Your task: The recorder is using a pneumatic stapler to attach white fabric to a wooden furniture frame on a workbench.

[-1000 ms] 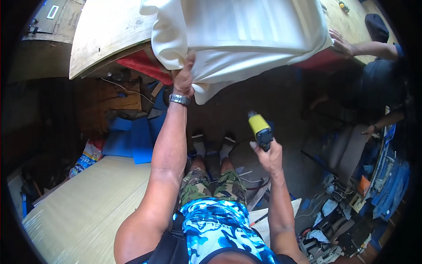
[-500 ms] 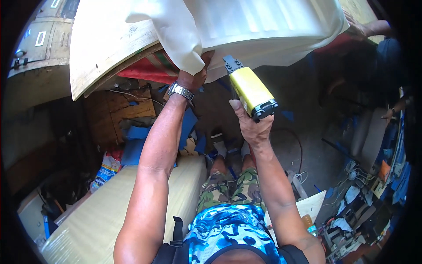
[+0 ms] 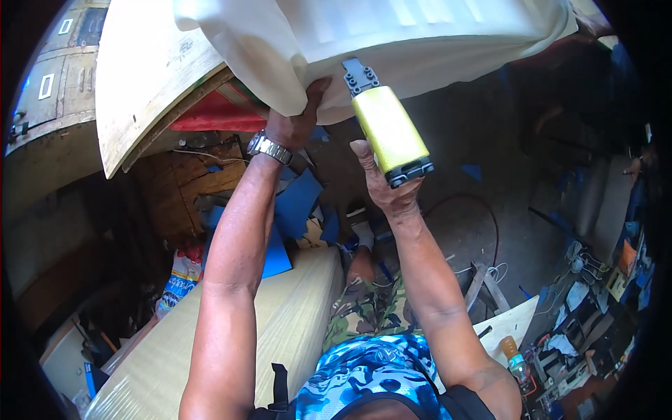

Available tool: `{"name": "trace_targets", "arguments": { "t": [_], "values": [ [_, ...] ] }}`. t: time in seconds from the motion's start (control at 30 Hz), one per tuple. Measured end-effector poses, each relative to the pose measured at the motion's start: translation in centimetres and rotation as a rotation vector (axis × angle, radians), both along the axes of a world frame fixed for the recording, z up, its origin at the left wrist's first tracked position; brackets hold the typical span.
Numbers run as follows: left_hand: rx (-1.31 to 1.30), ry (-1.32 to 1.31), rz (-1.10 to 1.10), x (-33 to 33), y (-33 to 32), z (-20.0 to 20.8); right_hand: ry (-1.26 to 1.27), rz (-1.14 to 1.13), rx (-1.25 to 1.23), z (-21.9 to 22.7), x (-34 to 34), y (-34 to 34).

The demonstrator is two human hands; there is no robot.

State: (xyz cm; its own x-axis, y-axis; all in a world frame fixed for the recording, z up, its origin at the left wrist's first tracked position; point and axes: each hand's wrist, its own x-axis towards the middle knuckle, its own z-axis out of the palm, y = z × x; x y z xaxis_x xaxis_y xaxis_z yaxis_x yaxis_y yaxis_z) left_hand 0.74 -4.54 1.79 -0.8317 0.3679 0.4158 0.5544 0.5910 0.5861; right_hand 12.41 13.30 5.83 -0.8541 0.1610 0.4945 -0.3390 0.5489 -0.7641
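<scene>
Fabric (image 3: pixel 420 31) hangs white across upper centre; the left hand (image 3: pixel 294 127) meets its edge, but shadow hides how closed. The right hand (image 3: pixel 388 192) wraps the yellow tool (image 3: pixel 392 133); I judge this aligning, next calling for steady aim.

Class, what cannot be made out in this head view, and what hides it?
Head view:
Fingers of the left hand, mostly hidden by the white sheet.
Fingers of the right hand, mostly behind the yellow tool.
Sheet's far side, cut off by the picture's top edge.
Whether tool touches sheet: overlap hides it.
</scene>
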Motion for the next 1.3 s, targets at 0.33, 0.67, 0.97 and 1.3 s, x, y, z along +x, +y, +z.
{"name": "trace_targets", "arguments": {
  "t": [0.33,0.67,0.97,1.3],
  "values": [
    [0.185,-0.301,-0.045,-0.2,0.2,-0.2,0.213,-0.137,0.260,-1.8,-0.7,-1.6],
    [0.022,-0.114,-0.062,-0.4,-0.9,-0.9,0.020,0.001,-0.140,-0.4,-0.1,-3.0],
    [1.045,-0.342,0.479,5.1,2.8,7.8,-0.017,-0.017,-0.045,1.0,5.3,-1.1],
    [1.314,-0.254,0.626,4.8,2.1,9.3,0.004,0.042,-0.040,2.5,4.5,-1.1]
  ]
}}
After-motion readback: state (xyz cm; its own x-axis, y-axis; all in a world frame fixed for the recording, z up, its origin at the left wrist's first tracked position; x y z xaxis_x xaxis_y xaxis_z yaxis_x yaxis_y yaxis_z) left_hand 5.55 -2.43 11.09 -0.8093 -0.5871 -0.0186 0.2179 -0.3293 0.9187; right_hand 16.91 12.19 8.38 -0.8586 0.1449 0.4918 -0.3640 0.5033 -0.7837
